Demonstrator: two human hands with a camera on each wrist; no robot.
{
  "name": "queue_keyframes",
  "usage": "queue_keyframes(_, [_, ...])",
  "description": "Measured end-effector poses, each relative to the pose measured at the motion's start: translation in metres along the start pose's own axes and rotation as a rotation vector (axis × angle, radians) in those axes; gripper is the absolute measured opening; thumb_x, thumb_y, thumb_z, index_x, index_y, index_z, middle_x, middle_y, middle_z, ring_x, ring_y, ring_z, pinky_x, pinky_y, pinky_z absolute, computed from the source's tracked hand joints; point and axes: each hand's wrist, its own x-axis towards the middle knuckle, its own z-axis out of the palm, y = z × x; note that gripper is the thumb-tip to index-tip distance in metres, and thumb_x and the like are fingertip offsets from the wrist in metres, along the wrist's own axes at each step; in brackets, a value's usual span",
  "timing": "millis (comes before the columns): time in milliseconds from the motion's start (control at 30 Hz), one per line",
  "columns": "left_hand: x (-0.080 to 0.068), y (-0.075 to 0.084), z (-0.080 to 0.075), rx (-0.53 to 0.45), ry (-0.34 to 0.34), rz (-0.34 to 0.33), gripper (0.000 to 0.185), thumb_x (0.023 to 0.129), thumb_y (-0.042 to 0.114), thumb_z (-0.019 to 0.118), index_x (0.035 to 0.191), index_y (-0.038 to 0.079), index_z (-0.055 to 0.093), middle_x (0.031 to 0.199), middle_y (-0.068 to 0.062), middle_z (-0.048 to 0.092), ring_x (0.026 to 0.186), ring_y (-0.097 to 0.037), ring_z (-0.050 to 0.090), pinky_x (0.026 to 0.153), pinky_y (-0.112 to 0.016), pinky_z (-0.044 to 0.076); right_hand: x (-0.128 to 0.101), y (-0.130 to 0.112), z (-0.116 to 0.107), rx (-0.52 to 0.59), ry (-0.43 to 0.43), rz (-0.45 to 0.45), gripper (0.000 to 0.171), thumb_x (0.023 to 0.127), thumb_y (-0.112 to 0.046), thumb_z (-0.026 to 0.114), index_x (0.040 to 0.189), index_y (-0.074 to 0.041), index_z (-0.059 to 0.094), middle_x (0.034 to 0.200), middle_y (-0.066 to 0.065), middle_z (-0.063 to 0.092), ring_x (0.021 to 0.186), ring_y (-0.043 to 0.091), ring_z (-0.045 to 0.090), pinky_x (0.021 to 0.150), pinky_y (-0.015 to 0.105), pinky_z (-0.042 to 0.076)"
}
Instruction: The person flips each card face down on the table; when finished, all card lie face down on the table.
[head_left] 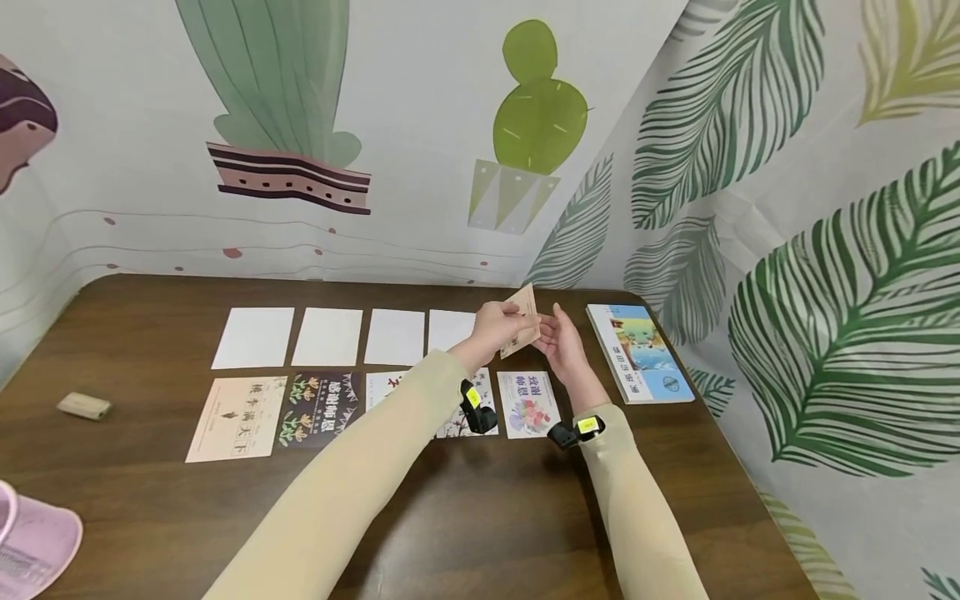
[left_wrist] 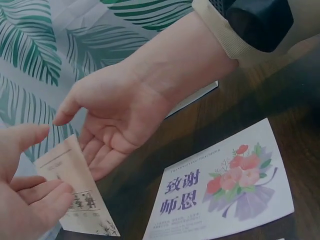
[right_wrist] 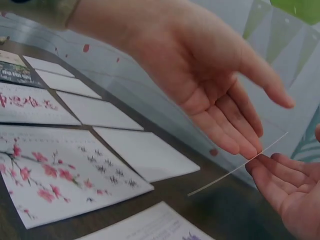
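A cream printed card (head_left: pixel 527 302) stands tilted between the two hands above the back right of the table, edge-on in the right wrist view. My left hand (head_left: pixel 487 332) has its fingers against the printed face, its thumb held off the card. On the opposite side, the fingers of my right hand (head_left: pixel 566 346) meet the card, partly hidden behind it in the left wrist view; that thumb also stands away. Below lies a card with a flower bouquet (head_left: pixel 528 404). Beside it is a pink blossom card (right_wrist: pixel 55 172), partly covered by the left arm in the head view.
Several white cards (head_left: pixel 252 337) form a back row. In front lie a cream card (head_left: pixel 236 418), a dark card (head_left: pixel 318 408) and one with red characters (right_wrist: pixel 30 105). A blue-and-white picture box or booklet (head_left: pixel 637 354) is right, a small pale block (head_left: pixel 85 406) and pink cup (head_left: pixel 37 542) left.
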Motion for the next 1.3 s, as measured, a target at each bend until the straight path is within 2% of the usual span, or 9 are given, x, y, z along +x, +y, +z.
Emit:
queue_keyframes(100, [-0.001, 0.004, 0.000, -0.010, 0.114, 0.025, 0.055, 0.079, 0.028, 0.081, 0.123, 0.000, 0.066, 0.124, -0.014, 0.067, 0.118, -0.026, 0.060, 0.099, -0.034, 0.052, -0.003, -0.003, 0.005, 0.006, 0.010, -0.038, 0.063, 0.107, -0.037, 0.026, 0.142, 0.015, 0.032, 0.094, 0.001, 0.066, 0.080, 0.002, 0.065, 0.075, 0.014, 0.055])
queue_keyframes(167, [-0.002, 0.006, -0.001, -0.015, 0.168, 0.031, 0.053, 0.075, 0.029, 0.084, 0.117, 0.001, 0.070, 0.118, -0.013, 0.071, 0.114, -0.026, 0.062, 0.095, -0.034, 0.054, -0.004, -0.005, 0.008, 0.010, 0.016, -0.056, 0.062, 0.107, -0.036, 0.027, 0.140, 0.016, 0.034, 0.083, -0.004, 0.065, 0.077, 0.003, 0.065, 0.074, 0.015, 0.055])
queue_keyframes(300, [-0.003, 0.007, -0.002, -0.027, 0.204, 0.008, 0.050, 0.072, 0.027, 0.087, 0.113, 0.002, 0.072, 0.113, -0.011, 0.072, 0.110, -0.025, 0.064, 0.093, -0.035, 0.055, -0.007, -0.006, 0.011, 0.014, 0.014, -0.061, 0.060, 0.108, -0.034, 0.027, 0.140, 0.017, 0.035, 0.080, -0.006, 0.066, 0.075, 0.005, 0.064, 0.073, 0.015, 0.055])
queue_keyframes(467, [-0.001, 0.002, -0.003, -0.093, 0.147, -0.008, 0.046, 0.075, 0.022, 0.085, 0.115, 0.002, 0.071, 0.116, -0.012, 0.071, 0.111, -0.025, 0.064, 0.096, -0.035, 0.054, -0.011, -0.003, 0.010, 0.003, 0.015, -0.080, 0.060, 0.108, -0.033, 0.026, 0.140, 0.017, 0.037, 0.081, -0.007, 0.068, 0.078, 0.004, 0.065, 0.075, 0.015, 0.055])
queue_keyframes(633, [0.001, -0.003, -0.007, -0.298, 0.042, -0.014, 0.045, 0.082, 0.010, 0.077, 0.123, -0.004, 0.064, 0.123, -0.019, 0.066, 0.113, -0.028, 0.065, 0.096, -0.034, 0.055, -0.012, -0.005, 0.008, 0.018, -0.007, -0.090, 0.059, 0.108, -0.031, 0.028, 0.140, 0.018, 0.036, 0.080, -0.008, 0.070, 0.078, 0.004, 0.068, 0.077, 0.015, 0.056])
queue_keyframes(767, [0.000, -0.008, -0.009, -0.409, 0.027, -0.042, 0.043, 0.086, 0.003, 0.069, 0.126, -0.009, 0.060, 0.124, -0.024, 0.064, 0.112, -0.031, 0.065, 0.096, -0.033, 0.055, -0.010, -0.003, 0.006, 0.035, -0.044, -0.087, 0.058, 0.108, -0.029, 0.030, 0.139, 0.019, 0.035, 0.080, -0.006, 0.072, 0.079, 0.006, 0.071, 0.076, 0.016, 0.058])
queue_keyframes(900, [0.002, -0.016, -0.007, -0.426, 0.049, -0.068, 0.039, 0.087, 0.001, 0.065, 0.125, -0.009, 0.061, 0.124, -0.025, 0.063, 0.114, -0.031, 0.064, 0.098, -0.034, 0.054, -0.009, 0.001, 0.003, 0.033, -0.053, -0.070, 0.056, 0.108, -0.027, 0.031, 0.139, 0.019, 0.035, 0.083, -0.004, 0.074, 0.080, 0.007, 0.072, 0.076, 0.017, 0.058])
queue_keyframes(1100, [0.003, -0.029, -0.005, -0.434, 0.039, -0.118, 0.041, 0.090, -0.002, 0.060, 0.130, -0.010, 0.056, 0.132, -0.025, 0.058, 0.122, -0.032, 0.058, 0.105, -0.037, 0.049, -0.008, 0.008, -0.004, 0.004, -0.034, -0.049, 0.055, 0.108, -0.026, 0.031, 0.140, 0.018, 0.036, 0.087, -0.001, 0.074, 0.081, 0.007, 0.071, 0.077, 0.017, 0.058])
queue_keyframes(1300, [-0.001, -0.039, -0.008, -0.331, 0.042, -0.146, 0.043, 0.094, -0.001, 0.056, 0.136, -0.008, 0.051, 0.137, -0.024, 0.054, 0.127, -0.034, 0.054, 0.108, -0.038, 0.046, -0.003, 0.015, -0.008, -0.011, -0.031, -0.002, 0.054, 0.107, -0.028, 0.035, 0.140, 0.015, 0.039, 0.087, -0.001, 0.073, 0.083, 0.008, 0.072, 0.079, 0.018, 0.058])
